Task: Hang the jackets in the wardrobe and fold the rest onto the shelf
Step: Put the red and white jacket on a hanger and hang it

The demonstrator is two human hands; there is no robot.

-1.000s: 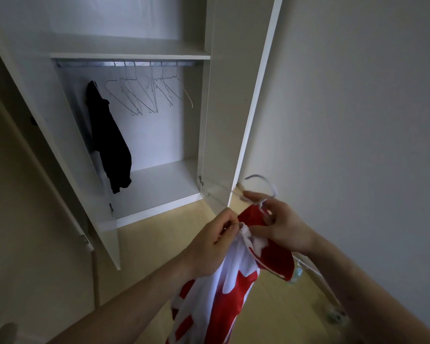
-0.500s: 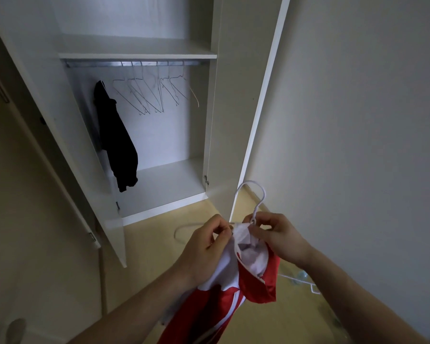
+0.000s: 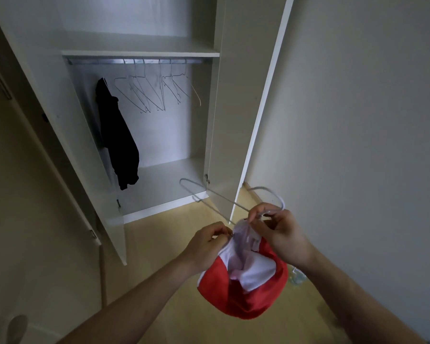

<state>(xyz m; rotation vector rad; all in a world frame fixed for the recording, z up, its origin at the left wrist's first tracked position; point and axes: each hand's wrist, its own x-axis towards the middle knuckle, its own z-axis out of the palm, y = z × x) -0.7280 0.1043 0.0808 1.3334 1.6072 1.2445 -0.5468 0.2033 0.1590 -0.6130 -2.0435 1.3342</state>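
Note:
A red and white jacket (image 3: 246,291) hangs bunched below my hands, in front of the open wardrobe (image 3: 139,135). My left hand (image 3: 207,247) pinches the jacket's white collar edge. My right hand (image 3: 276,232) grips a white wire hanger (image 3: 209,198) at its neck, together with the collar fabric. The hanger's arm sticks out to the left and its hook curls over my right hand. Inside the wardrobe a black jacket (image 3: 117,137) hangs from the rail (image 3: 139,61).
Several empty white wire hangers (image 3: 157,93) hang on the rail to the right of the black jacket. A shelf (image 3: 139,52) runs above the rail. Both wardrobe doors (image 3: 246,108) stand open. A plain wall is on the right, with wooden floor (image 3: 164,244) below.
The hanger has tilted so that its arm points out to the left. The jacket has bunched up higher under my hands. The view has moved closer to the wardrobe.

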